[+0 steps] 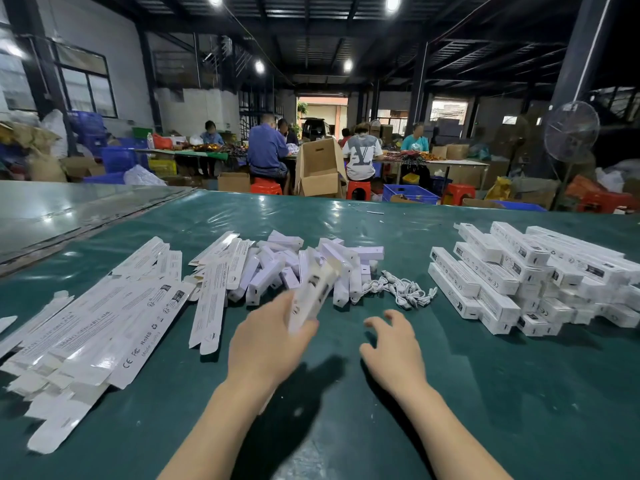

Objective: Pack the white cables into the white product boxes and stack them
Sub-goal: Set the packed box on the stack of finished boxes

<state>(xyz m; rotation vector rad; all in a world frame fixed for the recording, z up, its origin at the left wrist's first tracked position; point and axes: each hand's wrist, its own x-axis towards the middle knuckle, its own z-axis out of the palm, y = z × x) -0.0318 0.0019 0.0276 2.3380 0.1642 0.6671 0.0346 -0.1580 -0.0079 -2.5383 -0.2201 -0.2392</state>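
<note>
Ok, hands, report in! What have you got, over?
Left hand grips a white box, blurred. Right hand open, empty, near the cable pile. Box stack sits to the right. Nothing between hand and cables.

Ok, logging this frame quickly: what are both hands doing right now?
Left hand: grips a white product box, which is blurred by motion.
Right hand: open, fingers loosely curled, holding nothing.

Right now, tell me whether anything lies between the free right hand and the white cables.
Nothing visible does. The right hand hovers over bare green mat, and the white cables lie just beyond it, apart from the stacked boxes.
</note>
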